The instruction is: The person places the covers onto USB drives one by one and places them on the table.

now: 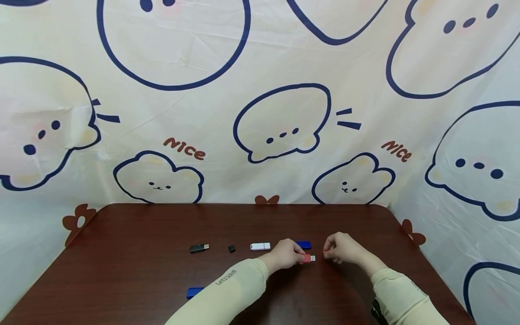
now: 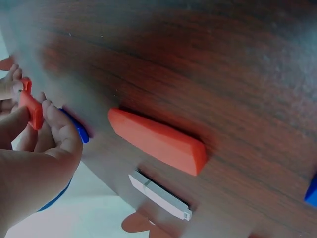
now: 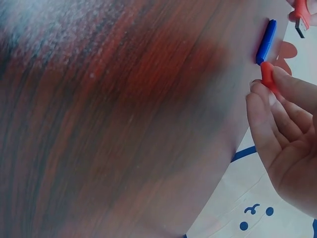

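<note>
My left hand (image 1: 286,254) pinches a red USB stick (image 1: 307,258) by its body, its metal plug pointing right. To its right, my right hand (image 1: 345,248) pinches a small red cap (image 3: 269,77) between thumb and fingers. A short gap separates plug and cap in the head view. Just behind the red stick lies a blue USB stick (image 1: 304,245), partly covered by the left hand. A white USB stick (image 1: 260,246) lies left of that hand. On the table in the left wrist view is an orange-red block (image 2: 156,141) with slanted ends, hidden in the head view.
Farther left on the brown table (image 1: 142,271) lie a black USB stick (image 1: 199,248) with its plug bare and a small black cap (image 1: 231,248). Another blue piece (image 1: 195,292) is partly hidden by the left sleeve. A printed cloth (image 1: 219,117) hangs behind the table.
</note>
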`<state>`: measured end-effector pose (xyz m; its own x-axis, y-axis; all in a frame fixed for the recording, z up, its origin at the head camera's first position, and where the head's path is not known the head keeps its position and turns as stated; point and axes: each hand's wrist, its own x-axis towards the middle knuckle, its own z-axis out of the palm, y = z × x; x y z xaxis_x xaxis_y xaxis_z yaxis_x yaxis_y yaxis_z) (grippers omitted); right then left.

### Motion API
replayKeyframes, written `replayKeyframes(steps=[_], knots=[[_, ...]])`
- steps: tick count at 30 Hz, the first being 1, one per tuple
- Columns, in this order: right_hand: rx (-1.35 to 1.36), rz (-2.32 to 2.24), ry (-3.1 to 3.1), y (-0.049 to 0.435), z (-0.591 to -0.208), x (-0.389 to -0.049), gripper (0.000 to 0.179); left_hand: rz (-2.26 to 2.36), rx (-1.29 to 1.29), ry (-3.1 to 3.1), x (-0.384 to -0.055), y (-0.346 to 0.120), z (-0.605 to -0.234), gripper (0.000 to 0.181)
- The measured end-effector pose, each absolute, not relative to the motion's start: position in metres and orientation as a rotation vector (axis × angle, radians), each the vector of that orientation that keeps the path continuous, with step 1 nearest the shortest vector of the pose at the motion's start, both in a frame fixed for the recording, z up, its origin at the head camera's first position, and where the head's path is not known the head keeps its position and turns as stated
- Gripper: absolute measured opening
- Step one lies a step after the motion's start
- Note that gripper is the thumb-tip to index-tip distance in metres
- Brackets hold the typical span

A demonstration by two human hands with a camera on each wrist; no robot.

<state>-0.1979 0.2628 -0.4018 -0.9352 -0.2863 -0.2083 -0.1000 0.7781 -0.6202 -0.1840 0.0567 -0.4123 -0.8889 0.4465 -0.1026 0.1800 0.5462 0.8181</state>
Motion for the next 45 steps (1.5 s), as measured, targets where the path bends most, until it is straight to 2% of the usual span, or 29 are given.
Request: replayKeyframes(steps=[12, 25, 45], knots=[[-0.268, -1.034, 2.570, 0.2639, -0.4030, -0.2008, 0.008, 1.451, 0.324, 2.329, -0.1862, 0.0563, -0.4165, 0.008], [-0.362, -1.197, 2.417, 0.2647, -0.4000, -0.2043, 0.012, 1.521, 0.267, 2.267, -0.1867, 0.0555, -0.4129, 0.006], [-0.348, -1.251, 2.359, 0.2593, -0.3974, -0.2056, 0.016, 1.508, 0.216, 2.256, -0.1884, 0.0548, -0.4127, 0.007]])
